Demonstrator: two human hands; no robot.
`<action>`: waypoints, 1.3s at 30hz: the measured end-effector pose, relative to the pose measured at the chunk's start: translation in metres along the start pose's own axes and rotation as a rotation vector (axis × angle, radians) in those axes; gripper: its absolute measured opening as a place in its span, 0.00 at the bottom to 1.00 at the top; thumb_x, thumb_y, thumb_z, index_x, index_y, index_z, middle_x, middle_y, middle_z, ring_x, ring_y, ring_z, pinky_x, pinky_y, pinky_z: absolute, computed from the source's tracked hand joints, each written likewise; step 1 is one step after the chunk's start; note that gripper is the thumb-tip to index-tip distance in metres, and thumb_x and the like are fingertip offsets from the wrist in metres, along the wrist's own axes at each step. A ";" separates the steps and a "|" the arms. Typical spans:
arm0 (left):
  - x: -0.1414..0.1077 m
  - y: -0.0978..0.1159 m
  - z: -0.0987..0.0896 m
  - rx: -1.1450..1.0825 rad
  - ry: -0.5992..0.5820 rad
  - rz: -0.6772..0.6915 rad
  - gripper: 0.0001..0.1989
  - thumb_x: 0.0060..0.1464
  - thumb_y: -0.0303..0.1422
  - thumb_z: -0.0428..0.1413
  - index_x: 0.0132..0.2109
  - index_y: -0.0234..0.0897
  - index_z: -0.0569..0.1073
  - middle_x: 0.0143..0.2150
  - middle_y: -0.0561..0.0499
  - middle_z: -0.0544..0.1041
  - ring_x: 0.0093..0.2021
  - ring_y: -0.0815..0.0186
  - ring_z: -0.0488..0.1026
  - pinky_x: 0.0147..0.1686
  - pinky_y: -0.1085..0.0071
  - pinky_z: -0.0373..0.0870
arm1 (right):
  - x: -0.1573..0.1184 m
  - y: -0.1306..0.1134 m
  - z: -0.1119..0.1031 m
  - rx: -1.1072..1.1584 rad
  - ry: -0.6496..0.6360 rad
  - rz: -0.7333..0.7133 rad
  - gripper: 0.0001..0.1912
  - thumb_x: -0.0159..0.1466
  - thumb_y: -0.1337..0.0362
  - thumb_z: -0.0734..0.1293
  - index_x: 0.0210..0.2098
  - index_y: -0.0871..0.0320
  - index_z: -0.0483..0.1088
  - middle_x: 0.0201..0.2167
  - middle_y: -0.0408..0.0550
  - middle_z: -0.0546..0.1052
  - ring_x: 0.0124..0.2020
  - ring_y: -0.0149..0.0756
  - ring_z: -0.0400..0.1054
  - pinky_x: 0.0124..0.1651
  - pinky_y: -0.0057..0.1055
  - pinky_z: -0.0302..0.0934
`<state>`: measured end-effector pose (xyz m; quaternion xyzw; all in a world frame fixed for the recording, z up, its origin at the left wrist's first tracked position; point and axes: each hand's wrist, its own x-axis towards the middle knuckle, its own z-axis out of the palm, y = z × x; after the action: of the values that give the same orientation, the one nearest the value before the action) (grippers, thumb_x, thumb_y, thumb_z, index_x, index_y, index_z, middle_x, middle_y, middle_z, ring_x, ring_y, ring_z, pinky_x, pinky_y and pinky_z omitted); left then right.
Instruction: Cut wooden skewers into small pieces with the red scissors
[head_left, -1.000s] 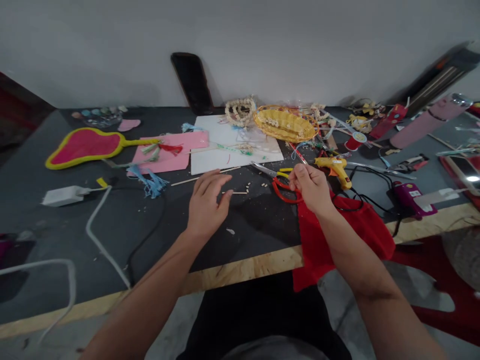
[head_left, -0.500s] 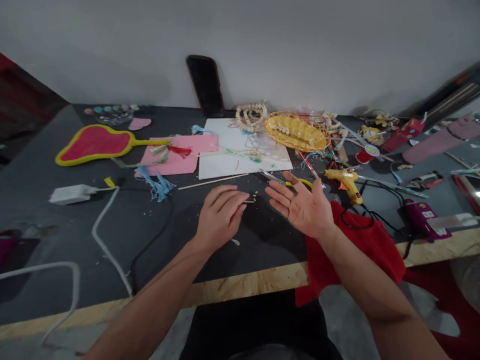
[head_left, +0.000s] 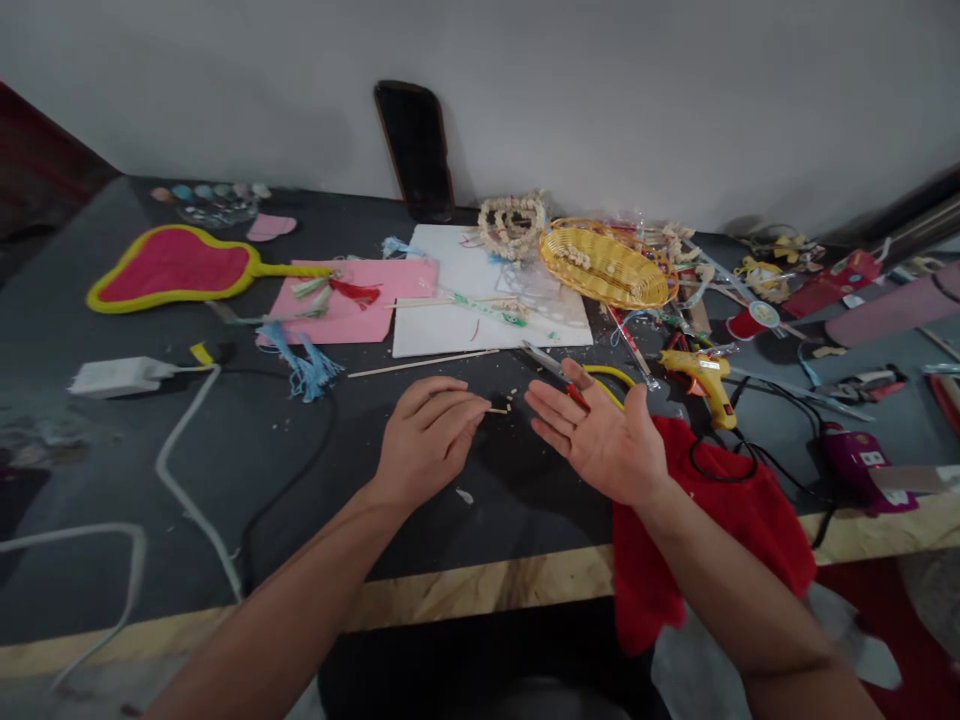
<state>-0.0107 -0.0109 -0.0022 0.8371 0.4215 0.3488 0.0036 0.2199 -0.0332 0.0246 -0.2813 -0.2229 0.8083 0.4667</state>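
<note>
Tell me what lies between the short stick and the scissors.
Head view: a few small pale pieces on the dark tabletop, between the short stick and the scissors. Nothing larger shows there.

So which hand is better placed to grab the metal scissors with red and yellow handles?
Probably the right hand: it is open and nearer the scissors. The left hand seems to pinch a thin pale wooden stick.

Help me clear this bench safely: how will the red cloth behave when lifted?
The red cloth is probably floppy, since it drapes over the table edge. Part hangs down, so it may slide off easily. The black cord looped across it could catch.
</note>
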 end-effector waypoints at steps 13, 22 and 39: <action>-0.003 0.010 -0.005 -0.070 -0.051 0.122 0.12 0.59 0.37 0.55 0.47 0.43 0.77 0.42 0.49 0.82 0.49 0.60 0.74 0.50 0.62 0.69 | 0.000 0.004 -0.005 -0.025 -0.092 0.002 0.35 0.60 0.33 0.55 0.59 0.45 0.59 0.58 0.47 0.71 0.62 0.38 0.61 0.66 0.45 0.46; -0.003 0.028 0.005 0.099 -0.239 0.155 0.31 0.59 0.51 0.48 0.66 0.47 0.59 0.66 0.45 0.64 0.69 0.48 0.51 0.64 0.41 0.21 | -0.002 0.006 -0.004 -0.247 -0.225 0.023 0.41 0.54 0.29 0.58 0.57 0.47 0.64 0.61 0.47 0.67 0.60 0.44 0.63 0.61 0.46 0.57; -0.004 0.009 0.012 0.171 -0.192 -0.149 0.08 0.56 0.29 0.53 0.38 0.42 0.77 0.48 0.46 0.77 0.60 0.50 0.63 0.61 0.42 0.45 | 0.006 -0.015 -0.054 -2.110 0.305 -0.517 0.22 0.62 0.64 0.64 0.55 0.64 0.66 0.52 0.60 0.73 0.54 0.54 0.65 0.57 0.53 0.59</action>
<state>0.0008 -0.0163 -0.0112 0.8302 0.5084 0.2288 -0.0012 0.2628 -0.0158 -0.0081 -0.5809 -0.7949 0.0455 0.1691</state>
